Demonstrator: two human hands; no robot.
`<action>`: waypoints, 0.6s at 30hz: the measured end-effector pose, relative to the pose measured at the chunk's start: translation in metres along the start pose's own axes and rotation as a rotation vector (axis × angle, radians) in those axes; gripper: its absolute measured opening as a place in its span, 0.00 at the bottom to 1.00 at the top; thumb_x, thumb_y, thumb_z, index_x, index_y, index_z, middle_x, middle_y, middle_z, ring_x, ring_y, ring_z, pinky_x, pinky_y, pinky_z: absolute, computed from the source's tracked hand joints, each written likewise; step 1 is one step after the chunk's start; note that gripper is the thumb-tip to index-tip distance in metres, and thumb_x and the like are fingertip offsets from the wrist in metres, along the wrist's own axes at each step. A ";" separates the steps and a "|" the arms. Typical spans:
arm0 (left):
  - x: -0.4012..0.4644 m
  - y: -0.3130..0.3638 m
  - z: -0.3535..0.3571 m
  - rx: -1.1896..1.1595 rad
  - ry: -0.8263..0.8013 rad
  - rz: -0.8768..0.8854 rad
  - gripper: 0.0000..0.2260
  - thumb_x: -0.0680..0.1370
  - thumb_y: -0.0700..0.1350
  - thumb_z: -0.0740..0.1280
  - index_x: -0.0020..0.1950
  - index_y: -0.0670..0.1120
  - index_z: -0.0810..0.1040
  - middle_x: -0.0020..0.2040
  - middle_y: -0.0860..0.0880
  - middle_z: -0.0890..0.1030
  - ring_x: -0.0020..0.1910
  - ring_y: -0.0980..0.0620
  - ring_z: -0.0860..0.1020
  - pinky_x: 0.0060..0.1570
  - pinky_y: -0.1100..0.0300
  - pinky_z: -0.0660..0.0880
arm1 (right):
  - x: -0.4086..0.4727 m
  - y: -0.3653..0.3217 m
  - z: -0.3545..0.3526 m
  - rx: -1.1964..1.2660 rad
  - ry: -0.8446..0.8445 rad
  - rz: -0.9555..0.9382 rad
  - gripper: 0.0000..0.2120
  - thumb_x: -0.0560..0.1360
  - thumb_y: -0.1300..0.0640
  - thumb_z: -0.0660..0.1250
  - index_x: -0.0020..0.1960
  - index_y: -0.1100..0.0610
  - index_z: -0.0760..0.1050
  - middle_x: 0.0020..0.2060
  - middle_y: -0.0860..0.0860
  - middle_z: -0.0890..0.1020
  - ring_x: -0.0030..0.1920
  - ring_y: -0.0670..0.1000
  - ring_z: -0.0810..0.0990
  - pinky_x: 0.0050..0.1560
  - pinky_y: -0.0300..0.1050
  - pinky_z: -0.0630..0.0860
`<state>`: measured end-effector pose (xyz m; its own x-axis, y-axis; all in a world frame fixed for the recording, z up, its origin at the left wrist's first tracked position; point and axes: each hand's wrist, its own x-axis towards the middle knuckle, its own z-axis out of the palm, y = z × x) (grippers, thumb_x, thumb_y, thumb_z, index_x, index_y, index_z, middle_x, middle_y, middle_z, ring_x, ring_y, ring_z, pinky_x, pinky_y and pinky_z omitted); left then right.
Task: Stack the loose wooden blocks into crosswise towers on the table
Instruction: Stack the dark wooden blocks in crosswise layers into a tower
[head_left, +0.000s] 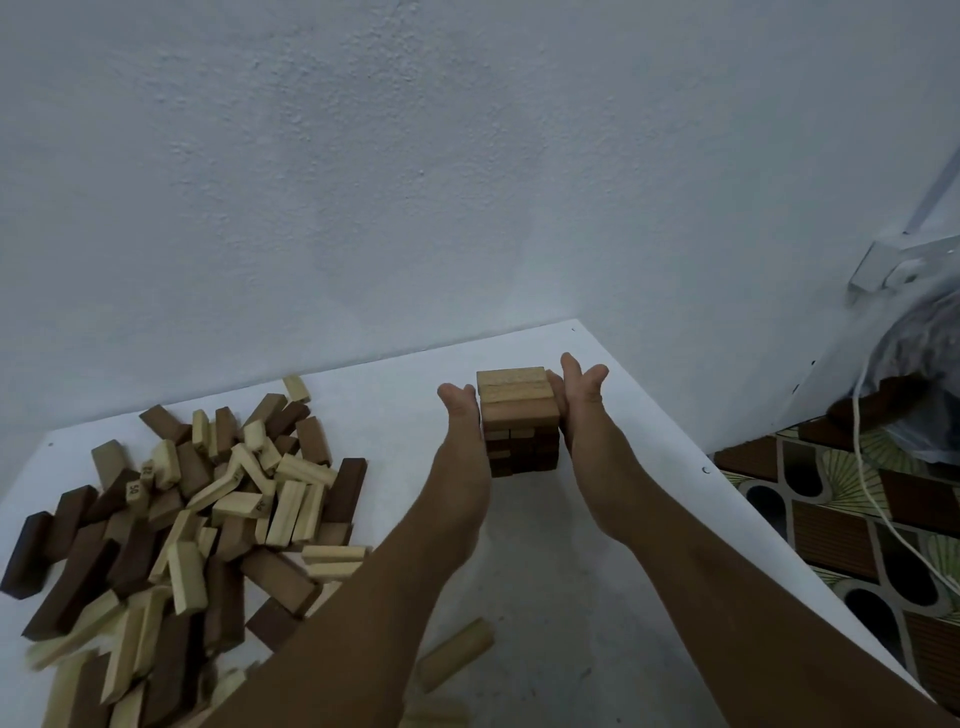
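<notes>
Your two hands flank a short crosswise tower of wooden blocks that stands on the white desk, toward its far right corner. The tower's top layer is pale wood; the layers below are darker brown. Your left hand lies flat against the tower's left side, its fingers straight and held together, pointing away from you. Your right hand presses against the tower's right side in the same way, with fingers straight and the thumb angled off to the right. Neither hand curls around any block.

To the left, a large loose pile of blocks, light and dark mixed, covers the desk's near left part. One stray pale block lies alone near you, between your forearms. A rough white wall rises behind the desk, and to the right a patterned floor shows with a white cable trailing across it.
</notes>
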<state>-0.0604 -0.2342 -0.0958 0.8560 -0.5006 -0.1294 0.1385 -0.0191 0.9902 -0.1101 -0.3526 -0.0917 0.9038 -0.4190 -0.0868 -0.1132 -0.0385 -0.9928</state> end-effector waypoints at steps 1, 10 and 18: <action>-0.001 0.001 0.004 -0.012 0.006 0.004 0.34 0.76 0.69 0.35 0.70 0.61 0.71 0.64 0.58 0.79 0.62 0.65 0.73 0.68 0.61 0.63 | 0.002 -0.002 0.002 0.032 -0.005 0.011 0.25 0.83 0.40 0.38 0.79 0.43 0.51 0.73 0.37 0.62 0.57 0.30 0.65 0.59 0.28 0.58; -0.008 0.005 0.007 0.068 -0.009 -0.026 0.35 0.76 0.69 0.36 0.73 0.59 0.69 0.66 0.55 0.77 0.65 0.59 0.72 0.65 0.60 0.61 | -0.003 -0.015 0.004 0.014 0.020 0.102 0.28 0.80 0.37 0.35 0.77 0.39 0.55 0.63 0.38 0.64 0.59 0.37 0.62 0.61 0.36 0.53; -0.014 0.023 0.013 0.045 0.060 -0.042 0.18 0.82 0.61 0.37 0.52 0.67 0.65 0.38 0.72 0.68 0.30 0.79 0.68 0.52 0.73 0.60 | -0.007 -0.020 0.002 0.019 0.040 0.122 0.27 0.81 0.38 0.36 0.76 0.39 0.58 0.60 0.41 0.62 0.59 0.39 0.59 0.60 0.38 0.53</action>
<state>-0.0759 -0.2387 -0.0701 0.8781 -0.4462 -0.1726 0.1535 -0.0790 0.9850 -0.1133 -0.3466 -0.0713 0.8667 -0.4550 -0.2044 -0.2133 0.0324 -0.9764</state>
